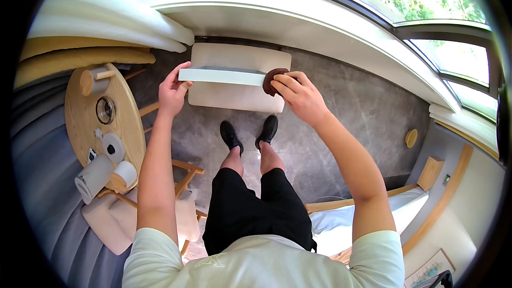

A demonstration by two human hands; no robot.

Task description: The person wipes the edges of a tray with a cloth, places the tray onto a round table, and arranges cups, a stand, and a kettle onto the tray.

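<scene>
A long, narrow white board (224,76) is held out level in front of me, seen mostly edge-on. My left hand (173,89) grips its left end, with the thumb on the near side and the fingers behind. At the other end, my right hand (301,96) presses a bunched dark brown cloth (271,81) against the board. The cloth covers that right end. Below the board in view is a beige cushioned seat (234,100) on the floor by the window wall.
To my left is an oval wooden table (80,122) with a glass bowl (105,110), paper rolls (113,146) and a grey cylinder (94,177). A wooden chair (186,178) stands beside it. A bed (368,213) lies to my right. Curtains (106,10) hang at the left.
</scene>
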